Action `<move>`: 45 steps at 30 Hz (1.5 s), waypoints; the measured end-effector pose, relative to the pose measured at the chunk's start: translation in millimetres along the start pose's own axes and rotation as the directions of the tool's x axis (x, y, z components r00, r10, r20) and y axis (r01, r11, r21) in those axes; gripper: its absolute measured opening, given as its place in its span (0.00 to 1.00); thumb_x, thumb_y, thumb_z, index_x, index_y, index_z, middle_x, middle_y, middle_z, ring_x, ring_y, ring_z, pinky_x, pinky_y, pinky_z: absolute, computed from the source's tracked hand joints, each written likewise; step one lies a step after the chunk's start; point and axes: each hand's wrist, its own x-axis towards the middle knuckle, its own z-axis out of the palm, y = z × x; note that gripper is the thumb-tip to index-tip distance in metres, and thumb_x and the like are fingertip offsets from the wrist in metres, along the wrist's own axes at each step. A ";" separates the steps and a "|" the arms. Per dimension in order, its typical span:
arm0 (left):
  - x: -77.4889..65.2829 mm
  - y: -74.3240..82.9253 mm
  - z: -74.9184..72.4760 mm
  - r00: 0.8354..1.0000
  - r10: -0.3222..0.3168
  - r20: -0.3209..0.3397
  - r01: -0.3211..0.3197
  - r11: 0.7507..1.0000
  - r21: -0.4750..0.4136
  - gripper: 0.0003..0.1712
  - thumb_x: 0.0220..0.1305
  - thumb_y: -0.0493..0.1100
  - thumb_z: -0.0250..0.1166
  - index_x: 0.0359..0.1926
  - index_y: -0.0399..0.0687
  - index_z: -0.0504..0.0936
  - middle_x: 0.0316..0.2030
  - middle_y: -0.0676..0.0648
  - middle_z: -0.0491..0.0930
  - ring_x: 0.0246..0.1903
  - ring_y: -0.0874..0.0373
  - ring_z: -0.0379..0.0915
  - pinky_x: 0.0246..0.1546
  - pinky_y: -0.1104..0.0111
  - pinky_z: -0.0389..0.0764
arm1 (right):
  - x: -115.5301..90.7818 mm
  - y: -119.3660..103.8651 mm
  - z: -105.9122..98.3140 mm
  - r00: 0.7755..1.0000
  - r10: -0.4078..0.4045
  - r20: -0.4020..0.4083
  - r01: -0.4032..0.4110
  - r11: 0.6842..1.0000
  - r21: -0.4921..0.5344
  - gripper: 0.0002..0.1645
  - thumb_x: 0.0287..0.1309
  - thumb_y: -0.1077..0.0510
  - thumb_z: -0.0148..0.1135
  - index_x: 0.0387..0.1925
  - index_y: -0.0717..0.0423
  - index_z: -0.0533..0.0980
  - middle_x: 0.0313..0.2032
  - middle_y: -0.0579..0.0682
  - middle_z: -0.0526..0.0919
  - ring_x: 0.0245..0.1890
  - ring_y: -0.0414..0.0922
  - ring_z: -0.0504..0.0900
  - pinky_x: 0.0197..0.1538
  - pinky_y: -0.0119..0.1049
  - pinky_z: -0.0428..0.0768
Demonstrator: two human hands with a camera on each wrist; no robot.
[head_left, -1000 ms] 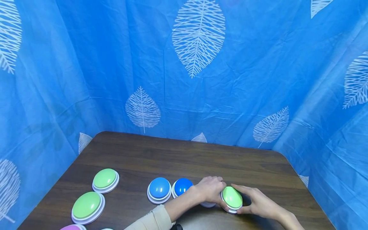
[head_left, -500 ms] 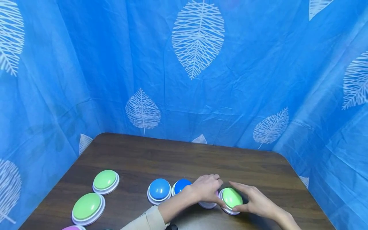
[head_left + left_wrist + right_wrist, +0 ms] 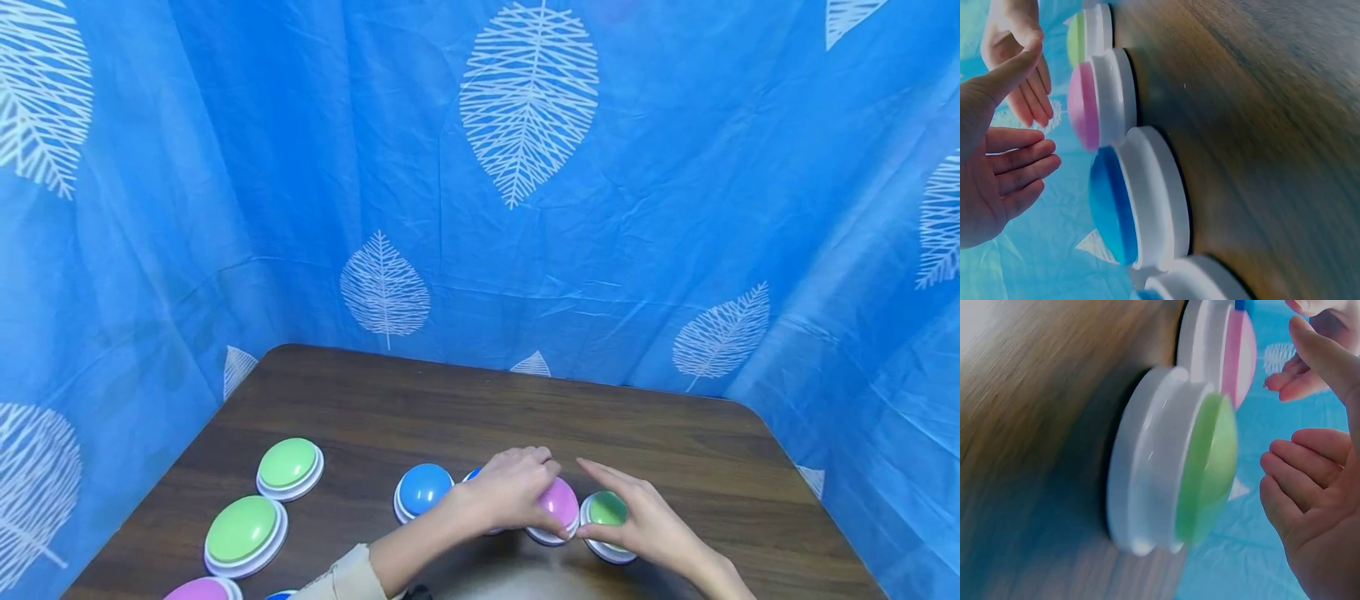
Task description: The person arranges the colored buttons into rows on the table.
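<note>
Four-colour talk of one row: a light blue push button (image 3: 424,488), a darker blue one (image 3: 1110,206), a pink one (image 3: 561,500) and a green one (image 3: 606,508), all domes on white round bases. My left hand (image 3: 510,492) hovers over the darker blue button and beside the pink one, hiding most of the blue dome in the head view. Fingers are loosely extended, holding nothing. My right hand (image 3: 641,517) is spread above the green button, thumb and fingers pointing toward the pink one. Both wrist views show gaps between the hands and the domes.
On the left of the brown wooden table (image 3: 420,400) are two more green buttons, one farther back (image 3: 290,467) and a larger-looking one (image 3: 243,533). A pink button (image 3: 198,590) and a blue one are cut off at the bottom edge. A blue leaf-print curtain (image 3: 637,208) surrounds the table.
Both hands have left the right-hand green button, which they held between them earlier, and have shifted left toward the pink button. More of the pink dome shows now. The head view has turned slightly.
</note>
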 end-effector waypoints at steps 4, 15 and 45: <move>-11.6 -2.8 -6.9 1.000 -0.010 -0.020 0.010 1.000 -0.004 0.39 0.45 0.73 0.72 0.49 0.51 0.83 0.37 0.57 0.76 0.38 0.64 0.73 0.43 0.70 0.77 | 6.5 -7.8 3.2 1.000 -0.020 0.007 0.020 1.000 0.022 0.47 0.44 0.39 0.77 0.64 0.55 0.74 0.60 0.48 0.79 0.56 0.47 0.79 0.51 0.46 0.80; -47.6 -10.8 -10.7 0.999 -0.047 -0.011 0.047 0.999 -0.025 0.43 0.46 0.74 0.70 0.53 0.48 0.82 0.41 0.56 0.77 0.42 0.64 0.73 0.51 0.67 0.76 | 12.7 -24.5 15.2 0.998 -0.004 0.064 -0.002 0.995 0.098 0.46 0.49 0.38 0.74 0.67 0.52 0.71 0.61 0.51 0.77 0.55 0.47 0.80 0.50 0.41 0.81; -143.8 -41.2 -37.9 0.959 -0.272 -0.079 0.264 0.960 -0.093 0.45 0.45 0.66 0.76 0.54 0.37 0.80 0.48 0.44 0.78 0.50 0.47 0.77 0.51 0.53 0.77 | 53.8 -84.5 57.9 0.983 -0.163 0.084 0.144 0.969 0.199 0.49 0.51 0.38 0.73 0.70 0.54 0.68 0.65 0.53 0.74 0.63 0.51 0.74 0.59 0.48 0.75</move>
